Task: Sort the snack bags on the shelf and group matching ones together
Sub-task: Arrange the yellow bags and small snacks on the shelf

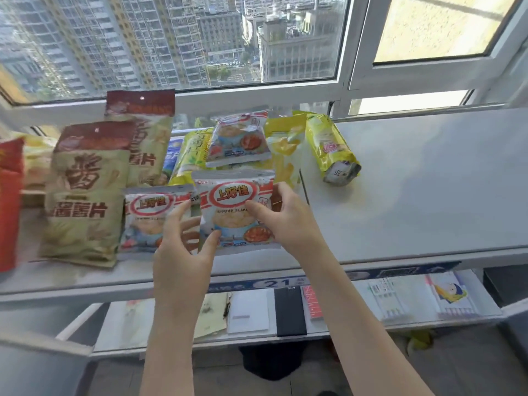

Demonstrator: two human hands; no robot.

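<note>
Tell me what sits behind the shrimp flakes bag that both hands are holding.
Behind the held shrimp flakes bag lies a second shrimp bag, resting on yellow bags. Their lower parts are covered, so what lies beneath is hidden.

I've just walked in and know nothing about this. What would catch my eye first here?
The left hand and right hand hold a red-and-white shrimp flakes bag at the middle of the white shelf, right beside a matching bag on its left. Tall beige chip bags stand further left, and behind everything a big window looks down on high-rise towers.
</note>
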